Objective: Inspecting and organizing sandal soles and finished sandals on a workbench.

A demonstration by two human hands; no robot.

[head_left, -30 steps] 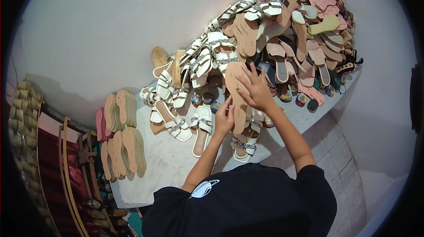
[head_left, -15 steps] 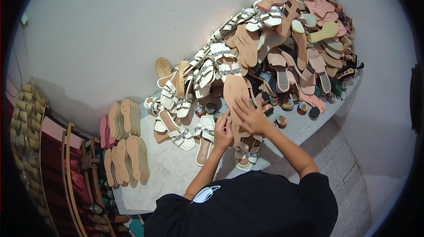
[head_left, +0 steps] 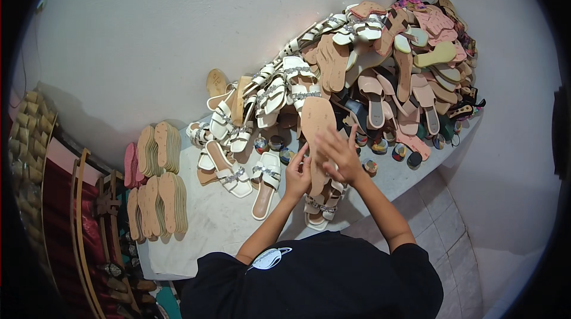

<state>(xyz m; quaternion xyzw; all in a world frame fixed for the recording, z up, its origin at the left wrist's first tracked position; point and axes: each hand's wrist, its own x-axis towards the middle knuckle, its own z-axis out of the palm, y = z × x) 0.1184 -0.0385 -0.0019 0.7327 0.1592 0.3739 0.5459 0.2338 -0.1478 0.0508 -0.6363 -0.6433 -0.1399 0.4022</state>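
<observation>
A tan shoe insole [head_left: 317,118] is held upright over the table in front of me. My left hand [head_left: 298,177] grips its left edge near the lower half. Across its right side lies my right hand [head_left: 342,155], fingers stretched and slightly blurred; whether they touch the surface is hard to tell. Just below the insole's narrow end is a white sandal with a sparkly strap [head_left: 320,211], partly covered. Left of my hands rest another white sandal [head_left: 266,187] and a tilted white sandal [head_left: 228,170].
Stacks of tan insoles [head_left: 172,200] stand on the table's [head_left: 220,221] left side, by pink insoles [head_left: 131,164]. A big heap of sandals and soles [head_left: 389,81] fills the back right against the wall. Wooden racks [head_left: 83,218] stand at the left, tiled floor [head_left: 437,212] at the right.
My right hand has shifted slightly over the insole, its fingers raised more. The insole stays in my left hand. The whole view has swung a little, so the table sits further left.
</observation>
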